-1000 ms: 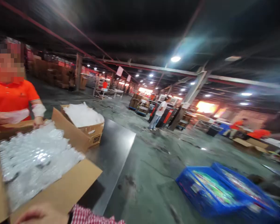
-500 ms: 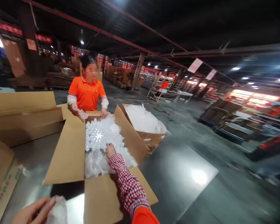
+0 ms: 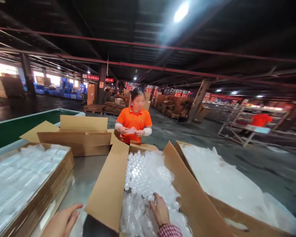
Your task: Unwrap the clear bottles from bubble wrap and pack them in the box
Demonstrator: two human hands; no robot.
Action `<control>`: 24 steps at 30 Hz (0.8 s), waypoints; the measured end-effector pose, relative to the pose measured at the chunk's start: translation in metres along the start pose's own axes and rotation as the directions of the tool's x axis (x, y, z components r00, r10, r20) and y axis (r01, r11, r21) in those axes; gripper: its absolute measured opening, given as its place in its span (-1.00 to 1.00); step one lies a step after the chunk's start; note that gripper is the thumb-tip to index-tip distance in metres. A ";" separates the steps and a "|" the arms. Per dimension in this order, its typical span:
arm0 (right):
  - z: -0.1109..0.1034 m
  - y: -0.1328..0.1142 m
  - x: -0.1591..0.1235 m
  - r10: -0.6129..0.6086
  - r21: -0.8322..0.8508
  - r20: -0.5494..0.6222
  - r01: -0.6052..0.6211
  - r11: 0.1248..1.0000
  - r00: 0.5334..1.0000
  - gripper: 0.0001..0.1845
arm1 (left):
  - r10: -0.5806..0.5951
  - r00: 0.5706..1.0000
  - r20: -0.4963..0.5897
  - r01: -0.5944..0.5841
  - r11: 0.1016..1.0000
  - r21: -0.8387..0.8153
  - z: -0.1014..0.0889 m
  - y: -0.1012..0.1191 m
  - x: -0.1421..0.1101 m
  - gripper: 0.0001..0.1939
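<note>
My right hand [image 3: 160,210], in a red-and-white checked sleeve, reaches into an open cardboard box [image 3: 108,184]. Its fingers are apart and rest on the contents, close to rows of clear bottle-like pieces [image 3: 135,171] with round tops. Crumpled clear plastic wrap [image 3: 133,210] lies over the near part of these contents. At the lower left, my left hand [image 3: 62,220] is closed on a clear plastic bag [image 3: 79,225], mostly cut off by the frame. Across the box, a co-worker [image 3: 133,118] in an orange shirt holds a thin pale sheet [image 3: 131,130] in both hands.
To the left stands a carton [image 3: 61,177] filled with plastic-wrapped packs, with another open carton [image 3: 86,143] behind it. On the right, a box lined with white plastic [image 3: 222,174] adjoins the middle box. A green-surfaced table [image 3: 39,123] lies at far left.
My view has turned left and the box appears lower right. My right hand has loosened its fingers over the contents. The co-worker has taken a hand off the box and holds the sheet two-handed.
</note>
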State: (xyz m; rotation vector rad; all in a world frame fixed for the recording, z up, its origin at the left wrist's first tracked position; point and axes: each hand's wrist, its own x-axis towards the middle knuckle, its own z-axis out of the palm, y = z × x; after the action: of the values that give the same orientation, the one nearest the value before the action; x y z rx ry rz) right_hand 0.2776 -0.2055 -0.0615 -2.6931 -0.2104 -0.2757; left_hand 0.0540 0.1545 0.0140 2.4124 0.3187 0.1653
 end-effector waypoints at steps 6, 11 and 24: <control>-0.085 -0.085 -0.065 -0.034 0.742 -0.270 0.231 0.629 0.962 -0.51 | -0.057 0.997 -0.047 0.061 0.993 0.101 -0.028 0.043 0.019 -0.68; -0.100 -0.183 -0.140 -0.330 0.770 -0.352 0.472 0.430 0.876 -0.58 | -0.074 0.996 -0.046 0.076 0.996 0.046 -0.030 0.055 0.008 -0.63; -0.055 -0.240 -0.215 -0.919 0.164 -0.028 0.909 0.384 0.393 -0.58 | 0.012 0.983 -0.184 -0.041 0.987 -0.154 -0.042 0.080 -0.127 -0.62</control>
State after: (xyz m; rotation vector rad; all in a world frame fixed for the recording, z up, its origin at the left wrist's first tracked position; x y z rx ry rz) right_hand 0.0157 -0.0358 0.0339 -2.1078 -1.7139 -0.4493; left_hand -0.0619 0.0874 0.0934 2.2503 0.3432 0.4100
